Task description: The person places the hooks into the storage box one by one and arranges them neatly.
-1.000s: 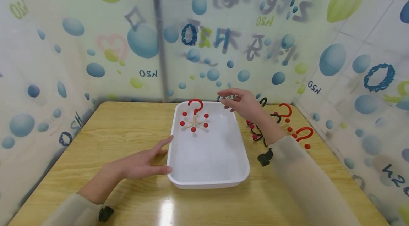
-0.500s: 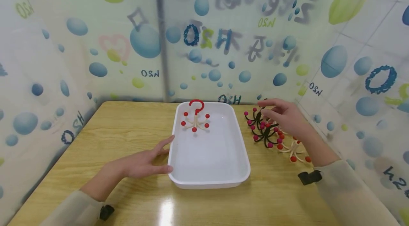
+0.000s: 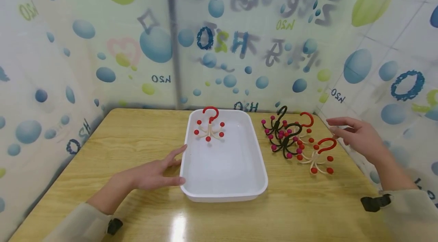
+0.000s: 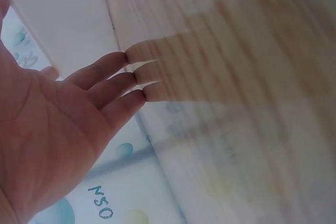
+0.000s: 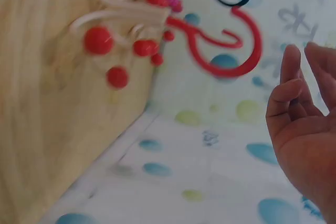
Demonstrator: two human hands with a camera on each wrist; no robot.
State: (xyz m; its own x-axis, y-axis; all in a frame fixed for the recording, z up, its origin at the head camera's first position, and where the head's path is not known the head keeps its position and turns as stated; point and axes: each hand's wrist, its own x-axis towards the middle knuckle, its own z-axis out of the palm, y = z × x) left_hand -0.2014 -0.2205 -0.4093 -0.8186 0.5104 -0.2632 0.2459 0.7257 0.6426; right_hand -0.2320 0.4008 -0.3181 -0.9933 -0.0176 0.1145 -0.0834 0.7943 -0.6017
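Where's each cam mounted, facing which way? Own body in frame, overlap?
Head: worn on head, facing forward and down over white tray, hangers and table; left hand, right hand and sleeves show.
Left wrist: on that wrist, facing table and wall; left hand shows.
Right wrist: on that wrist, facing hangers, table and wall; right hand shows.
Shared: head and right wrist both show right hand and hangers.

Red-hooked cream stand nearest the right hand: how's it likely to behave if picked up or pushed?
The cream stand is probably light for its size, being mostly thin arms round a slim stem. Likely stiff, not floppy: its red hook stands up unsupported. Pushing high might tip it, since the hook rises above the splayed arms.
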